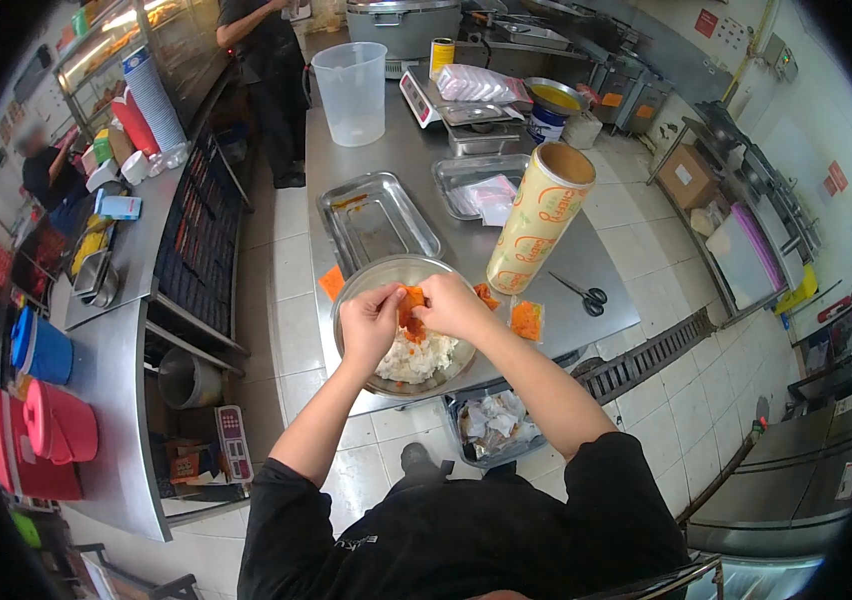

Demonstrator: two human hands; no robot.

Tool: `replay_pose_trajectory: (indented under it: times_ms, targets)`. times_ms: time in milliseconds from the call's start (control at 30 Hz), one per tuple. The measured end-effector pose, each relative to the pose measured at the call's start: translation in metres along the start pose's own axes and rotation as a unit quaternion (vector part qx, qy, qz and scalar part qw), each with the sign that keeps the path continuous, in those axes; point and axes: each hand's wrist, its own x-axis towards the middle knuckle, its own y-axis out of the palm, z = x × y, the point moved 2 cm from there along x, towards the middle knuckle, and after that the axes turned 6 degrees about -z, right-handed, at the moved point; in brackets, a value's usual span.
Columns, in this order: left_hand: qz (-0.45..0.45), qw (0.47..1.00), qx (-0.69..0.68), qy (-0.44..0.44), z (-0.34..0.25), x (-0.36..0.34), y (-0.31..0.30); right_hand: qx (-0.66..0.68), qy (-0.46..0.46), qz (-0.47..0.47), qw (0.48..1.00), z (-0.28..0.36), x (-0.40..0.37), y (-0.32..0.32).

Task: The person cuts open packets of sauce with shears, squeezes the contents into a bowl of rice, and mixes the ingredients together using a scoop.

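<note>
Both hands are above a round metal bowl [354, 283] that holds a white, crumbly food [414, 362]. An orange packet [411, 303] hangs between my left hand [370, 318] and my right hand [449, 306], with the fingers of each closed on it. Orange paste shows below the packet, over the white food. To the right of the bowl, a small clear packet with orange contents [526, 320] lies on the steel table [601, 300]. Another orange piece [485, 296] sits close to the bowl's rim, and an orange packet [332, 282] lies at its left.
An empty-looking metal tray [378, 222] lies behind the bowl. A tall printed roll [542, 215] stands at its right, near black scissors [582, 294]. Farther back are a plastic jug [350, 95] and a scale [420, 97]. A bin [496, 425] is below the table edge. Two people stand at left.
</note>
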Motion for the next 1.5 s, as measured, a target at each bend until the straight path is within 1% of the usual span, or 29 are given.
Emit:
replay_pose_trajectory:
  times_ms: [67,267,333,367,400,467,500,533,633,700,733,833,867,900,933,967,1000,1033,1067,1100,1167,1233,1300,1333,1367,1400,1433,1467,1500]
  targets:
    - [0.005,1.0,0.001,0.012,-0.004,0.004,-0.003,-0.002,0.007,0.01,1.0,0.005,0.0,-0.004]
    - [0.023,0.999,-0.039,0.023,-0.042,0.023,-0.018,0.025,-0.048,-0.04,0.998,0.029,0.004,-0.032]
    - [0.042,0.996,0.0,0.083,-0.042,0.021,-0.018,-0.025,-0.084,-0.086,0.992,0.021,0.002,-0.021]
    - [0.08,0.99,0.083,0.082,-0.032,0.017,-0.018,-0.042,-0.044,-0.051,0.997,0.013,0.001,-0.008]
    - [0.076,0.99,0.083,0.087,-0.022,0.012,-0.018,-0.044,-0.048,-0.055,0.996,0.006,-0.003,0.0]
    - [0.062,0.979,0.089,0.17,-0.018,0.005,-0.019,0.044,-0.071,-0.085,0.993,0.008,-0.01,0.002]
    - [0.079,0.981,0.102,0.146,-0.011,0.001,-0.02,0.052,-0.099,-0.109,0.988,0.006,-0.01,0.002]
    - [0.081,0.981,0.102,0.141,-0.012,0.0,-0.021,0.053,-0.096,-0.105,0.988,0.005,-0.01,0.004]
    - [0.109,0.986,0.052,0.112,-0.023,0.006,-0.03,0.066,-0.103,-0.171,0.978,0.014,-0.013,-0.001]
    - [0.07,0.979,0.062,0.183,-0.041,0.004,-0.046,0.069,-0.124,-0.19,0.971,0.009,-0.019,0.004]
    - [0.071,0.978,0.063,0.184,-0.041,0.001,-0.053,0.074,-0.145,-0.211,0.964,0.007,-0.022,0.007]
    - [-0.002,0.986,0.071,0.152,-0.028,-0.013,-0.086,0.064,-0.151,-0.25,0.954,-0.002,-0.033,0.014]
    - [-0.035,0.987,0.074,0.136,-0.02,-0.019,-0.096,0.069,-0.157,-0.247,0.954,-0.002,-0.036,0.016]
    - [-0.068,0.988,0.077,0.12,-0.014,-0.027,-0.105,0.116,-0.117,-0.289,0.943,-0.005,-0.04,0.015]
    - [-0.076,0.987,0.081,0.118,-0.011,-0.035,-0.109,0.161,-0.076,-0.328,0.928,-0.011,-0.042,0.011]
    - [-0.091,0.987,0.082,0.105,-0.009,-0.043,-0.112,0.163,-0.08,-0.323,0.929,-0.016,-0.043,0.006]
    - [-0.103,0.987,0.082,0.092,-0.008,-0.052,-0.114,0.288,-0.013,-0.318,0.903,-0.026,-0.044,0.002]
    - [-0.111,0.987,0.083,0.086,-0.005,-0.06,-0.116,0.406,0.055,-0.307,0.859,-0.037,-0.047,-0.003]
    - [-0.114,0.986,0.085,0.086,-0.006,-0.069,-0.116,0.515,0.122,-0.289,0.798,-0.048,-0.051,-0.009]
    - [-0.121,0.986,0.091,0.069,-0.007,-0.078,-0.117,0.516,0.121,-0.287,0.798,-0.057,-0.059,-0.022]
    - [-0.133,0.981,0.132,0.046,-0.011,-0.095,-0.119,0.643,0.169,-0.281,0.692,-0.072,-0.084,-0.055]
    - [-0.14,0.98,0.137,0.036,-0.018,-0.114,-0.114,0.65,0.173,-0.283,0.684,-0.09,-0.12,-0.082]
    - [-0.15,0.977,0.15,0.023,-0.025,-0.134,-0.101,0.615,0.201,-0.305,0.699,-0.113,-0.167,-0.095]
    - [-0.149,0.977,0.151,0.022,-0.03,-0.143,-0.091,0.581,0.215,-0.308,0.723,-0.125,-0.192,-0.094]
    - [-0.123,0.978,0.162,0.045,-0.037,-0.152,-0.078,0.546,0.227,-0.31,0.745,-0.136,-0.221,-0.09]
    - [-0.094,0.978,0.174,0.062,-0.047,-0.164,-0.067,0.464,0.232,-0.299,0.801,-0.152,-0.256,-0.078]
    - [-0.073,0.983,0.148,0.086,-0.052,-0.172,-0.048,0.379,0.225,-0.288,0.85,-0.174,-0.284,-0.059]
    - [-0.055,0.985,0.121,0.111,-0.057,-0.177,-0.023,0.373,0.227,-0.316,0.842,-0.189,-0.304,-0.034]
    - [-0.008,0.99,0.086,0.109,-0.059,-0.178,0.005,0.369,0.232,-0.311,0.845,-0.213,-0.328,-0.003]
